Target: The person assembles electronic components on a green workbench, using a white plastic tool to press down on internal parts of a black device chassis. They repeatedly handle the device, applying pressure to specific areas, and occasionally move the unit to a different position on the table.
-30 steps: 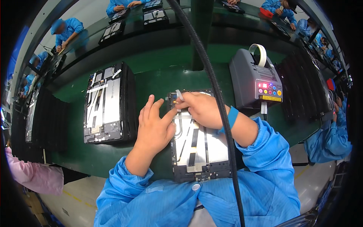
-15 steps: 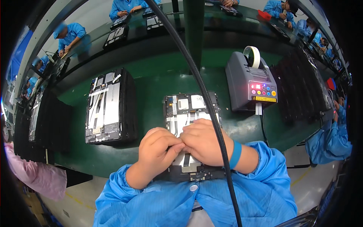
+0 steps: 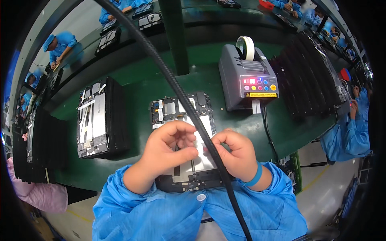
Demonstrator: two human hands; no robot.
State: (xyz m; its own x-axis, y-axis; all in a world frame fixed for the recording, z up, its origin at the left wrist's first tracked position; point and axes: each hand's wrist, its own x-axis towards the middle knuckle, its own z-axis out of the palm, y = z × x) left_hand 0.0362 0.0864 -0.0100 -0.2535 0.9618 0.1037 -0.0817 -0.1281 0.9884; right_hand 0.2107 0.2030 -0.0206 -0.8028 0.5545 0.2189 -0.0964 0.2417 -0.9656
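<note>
An opened tablet-like device (image 3: 164,107), with a black frame, bare circuit parts and silvery panels, lies flat in front of me. White strips are stuck on its upper left part. Over its left side hovers my left hand (image 3: 167,146), fingers curled and thumb apart, with nothing visible in it. My right hand (image 3: 239,154), a blue band at its wrist, is over the device's right edge. Its thumb and forefinger look slightly apart, though a black cable (image 3: 171,74) crosses in front of their tips. A gap separates the two hands.
A stack of similar opened devices (image 3: 94,120) stands on the green table at left. Right of the device is a grey tape dispenser (image 3: 241,86) with a white tape roll. Black stacks (image 3: 307,76) flank the table. Co-workers in blue sit beyond.
My hands, pressed together over the device before, have moved apart, the left one's fingers loosening. The whole view has shifted, so the table's things appear farther left.
</note>
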